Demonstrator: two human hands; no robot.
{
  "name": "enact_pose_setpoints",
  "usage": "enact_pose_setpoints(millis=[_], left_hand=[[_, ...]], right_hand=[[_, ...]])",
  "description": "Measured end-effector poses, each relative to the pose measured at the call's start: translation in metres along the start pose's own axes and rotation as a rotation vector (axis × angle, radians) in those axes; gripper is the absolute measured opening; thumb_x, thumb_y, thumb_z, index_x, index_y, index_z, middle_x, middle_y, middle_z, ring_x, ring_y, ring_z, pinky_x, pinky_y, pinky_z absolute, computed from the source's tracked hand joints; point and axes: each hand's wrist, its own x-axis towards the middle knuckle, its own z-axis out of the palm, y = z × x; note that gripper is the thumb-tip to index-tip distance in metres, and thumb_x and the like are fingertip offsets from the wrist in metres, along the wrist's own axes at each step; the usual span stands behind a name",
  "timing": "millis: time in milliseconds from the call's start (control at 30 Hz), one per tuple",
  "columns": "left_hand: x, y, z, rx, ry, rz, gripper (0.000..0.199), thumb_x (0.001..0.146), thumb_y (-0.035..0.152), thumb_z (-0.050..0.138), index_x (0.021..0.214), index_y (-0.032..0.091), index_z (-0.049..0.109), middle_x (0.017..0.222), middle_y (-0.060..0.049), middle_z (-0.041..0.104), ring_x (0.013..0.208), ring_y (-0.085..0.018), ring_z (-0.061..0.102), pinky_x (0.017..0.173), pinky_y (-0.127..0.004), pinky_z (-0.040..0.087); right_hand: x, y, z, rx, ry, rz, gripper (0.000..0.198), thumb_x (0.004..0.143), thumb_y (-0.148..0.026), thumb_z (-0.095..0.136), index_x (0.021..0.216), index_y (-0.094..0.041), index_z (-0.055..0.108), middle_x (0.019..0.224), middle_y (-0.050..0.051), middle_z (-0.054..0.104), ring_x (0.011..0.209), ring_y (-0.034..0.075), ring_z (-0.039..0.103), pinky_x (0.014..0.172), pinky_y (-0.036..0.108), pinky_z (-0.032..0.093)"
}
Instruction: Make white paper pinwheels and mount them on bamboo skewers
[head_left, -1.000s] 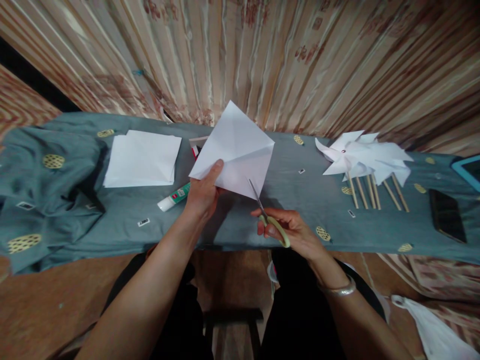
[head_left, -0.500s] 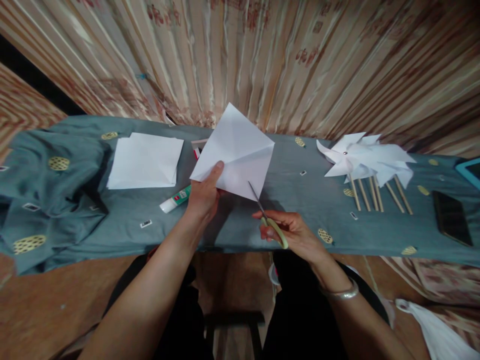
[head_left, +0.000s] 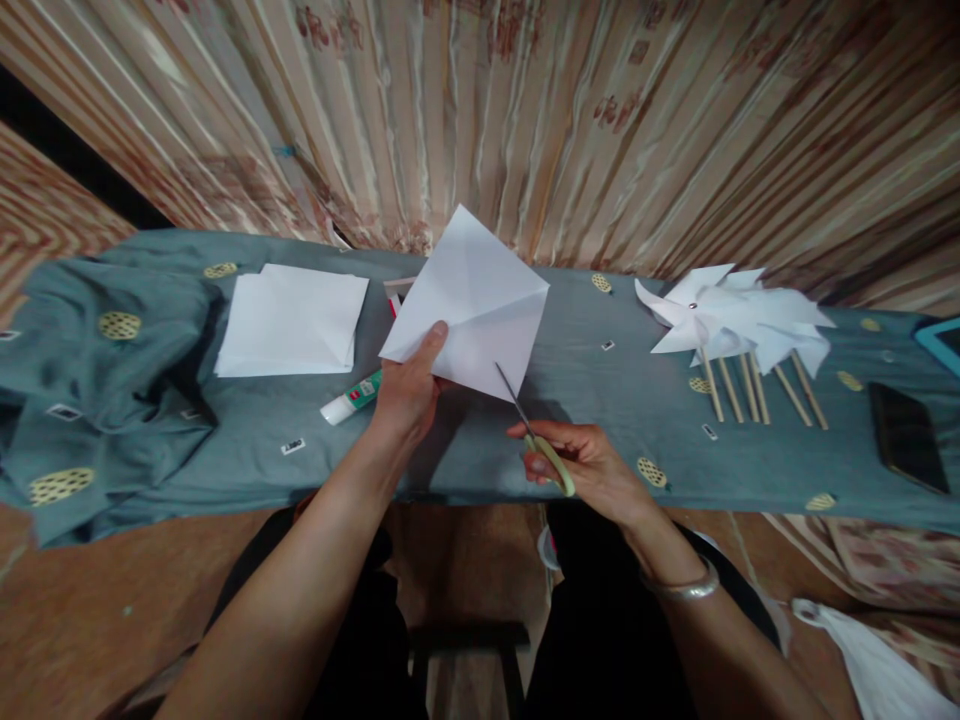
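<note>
My left hand (head_left: 409, 390) pinches a creased square of white paper (head_left: 480, 290) by its left corner, thumb on top and fingers underneath. The sheet is held up above the cloth, turned like a diamond. In my right hand (head_left: 574, 460) is a pair of scissors (head_left: 551, 462) with pale yellow-green handles. Their blades are at the paper's lower corner, pointing up and left toward its middle. A green and white glue tube (head_left: 351, 398) lies beside my left hand. A red and white item behind the paper is mostly hidden.
White paper sheets (head_left: 292, 322) are stacked on the left of the cloth-covered table (head_left: 600, 400), near bunched cloth (head_left: 112, 380). Several paper pinwheels (head_left: 739, 315) on sticks lie at right. Beyond them are a dark phone (head_left: 907, 435) and a blue-edged object (head_left: 941, 340). A curtain (head_left: 480, 120) hangs behind.
Hardly anything differs. Both hands, the paper and the scissors keep almost the same position; the view has shifted very slightly.
</note>
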Motion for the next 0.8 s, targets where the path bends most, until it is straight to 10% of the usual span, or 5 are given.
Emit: enact_pose_setpoints(millis=[800], left_hand=[[-0.0055, -0.0047, -0.0023, 0.094, -0.037, -0.019, 0.021, 0.081, 0.017, 0.064, 0.101, 0.021, 0.067, 0.108, -0.004, 0.072, 0.090, -0.018, 0.068, 0.064, -0.023, 0.057]], right_hand=[[0.0040, 0.0010, 0.0015, -0.059, 0.009, -0.047, 0.041, 0.066, -0.042, 0.083, 0.099, -0.019, 0.073, 0.063, -0.002, 0.064, 0.056, 0.009, 0.057, 0.054, 0.022, 0.049]])
